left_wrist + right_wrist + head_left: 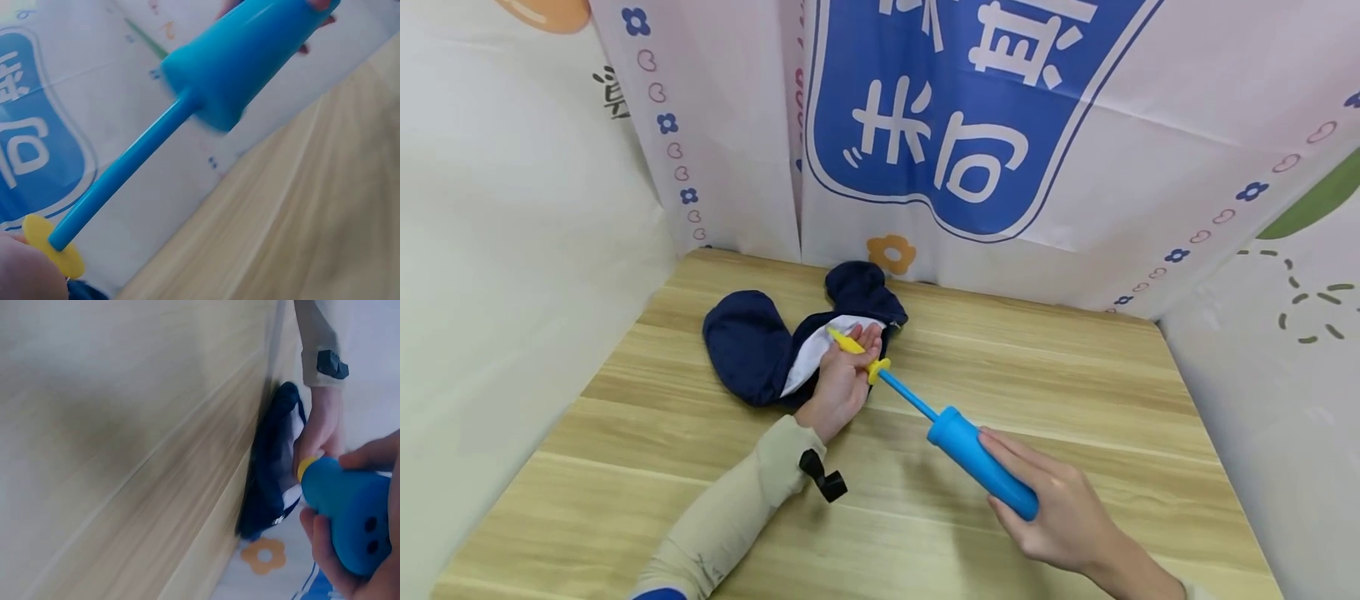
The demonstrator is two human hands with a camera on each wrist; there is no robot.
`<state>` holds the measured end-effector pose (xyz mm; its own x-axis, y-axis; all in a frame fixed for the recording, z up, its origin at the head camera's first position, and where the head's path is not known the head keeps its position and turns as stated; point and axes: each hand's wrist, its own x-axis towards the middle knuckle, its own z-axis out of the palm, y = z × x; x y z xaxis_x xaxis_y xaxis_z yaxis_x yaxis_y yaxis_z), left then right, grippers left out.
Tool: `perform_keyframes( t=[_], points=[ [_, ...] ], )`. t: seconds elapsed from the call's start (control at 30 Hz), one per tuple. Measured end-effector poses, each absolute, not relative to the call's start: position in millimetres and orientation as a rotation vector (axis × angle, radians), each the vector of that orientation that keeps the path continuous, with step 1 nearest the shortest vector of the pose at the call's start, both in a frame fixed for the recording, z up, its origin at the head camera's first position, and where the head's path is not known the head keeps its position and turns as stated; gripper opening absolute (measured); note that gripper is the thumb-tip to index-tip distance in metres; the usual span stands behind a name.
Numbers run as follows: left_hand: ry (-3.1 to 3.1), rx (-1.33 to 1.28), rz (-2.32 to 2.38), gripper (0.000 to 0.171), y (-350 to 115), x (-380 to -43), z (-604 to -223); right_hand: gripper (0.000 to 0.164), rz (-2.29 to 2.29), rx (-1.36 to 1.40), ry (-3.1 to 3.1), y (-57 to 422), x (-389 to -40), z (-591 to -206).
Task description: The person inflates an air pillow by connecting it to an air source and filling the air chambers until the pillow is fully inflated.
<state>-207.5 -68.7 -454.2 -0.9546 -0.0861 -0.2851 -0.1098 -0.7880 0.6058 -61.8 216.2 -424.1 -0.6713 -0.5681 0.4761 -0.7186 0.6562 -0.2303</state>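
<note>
A blue hand air pump (pixel 981 462) slants over the table, its thin blue rod leading to a yellow nozzle (pixel 847 342) with a round yellow flange. My left hand (pixel 842 379) holds the yellow nozzle end, palm turned up. Fingers of my right hand (pixel 1063 512) wrap the wide blue barrel. Under and behind the left hand lies a navy fabric piece (pixel 745 354), curved with two rounded ends and open along the middle, showing a white inside (pixel 811 357). In the left wrist view the rod (pixel 125 169) stands out between barrel and flange (pixel 53 245).
The wood-grain table (pixel 1037 358) has a printed white cloth (pixel 1150 175) hanging behind it and pale walls on both sides. A black strap mount (pixel 823 477) sits on my left sleeve (pixel 722 517).
</note>
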Motion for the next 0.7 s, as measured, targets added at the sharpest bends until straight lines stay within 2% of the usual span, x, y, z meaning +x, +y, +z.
perform_keyframes(
  t=[0.2, 0.4, 0.53, 0.7],
  points=[
    [1.074, -0.472, 2.907, 0.046, -64, -196, -458, 0.076, 0.609, 1.015, -2.481, 179, -82, -434],
    [1.147, -0.459, 2.875, 0.049, -68, -193, -462, 0.071, 0.695, 1.049, -2.511, 151, -107, -443],
    [1.145, -0.423, 2.864, 0.054, -69, -199, -463, 0.072, 0.718, 1.055, -2.547, 160, -108, -441],
    [1.119, -0.468, 2.89, 0.056, -79, -208, -461, 0.077, 0.722, 1.077, -2.569, 192, -93, -434]
  ],
)
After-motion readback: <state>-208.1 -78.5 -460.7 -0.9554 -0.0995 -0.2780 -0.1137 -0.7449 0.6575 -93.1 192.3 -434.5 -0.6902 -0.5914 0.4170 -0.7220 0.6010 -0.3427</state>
